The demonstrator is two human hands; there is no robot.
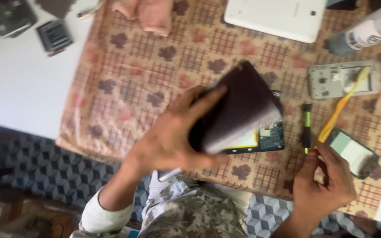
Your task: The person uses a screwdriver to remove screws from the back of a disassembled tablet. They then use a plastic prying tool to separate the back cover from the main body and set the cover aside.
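Left hand [173, 136] grips a dark, flat back cover [239, 110], rounded corners, matte w/ a pale sheen near its lower edge; thumb across the top face, fingers wrapped under, cover tilted up off an opened tablet [265, 139] lying beneath it, where a yellow-edged battery and a dark circuit board show. Right hand [325, 180] is closed in a pinch on the lower end of a thin orange-yellow plastic strip [342, 105], long & narrow, which slants up toward a grey phone frame [345, 79], a rectangular shell w/ cutouts. Just left of the strip lies a small black-and-green screwdriver [306, 128]. Near the right hand, a small phone [353, 152] w/ a pale screen, lying at an angle. All sit on a checked cloth [133, 79], soft, beige-pink w/ dark leaf shapes, spread over a white table [18, 88]. At the top edge: a white tablet [276, 17], smooth, and a folded pink rag [148, 13]. Top right, a clear bottle [367, 28] on its side.
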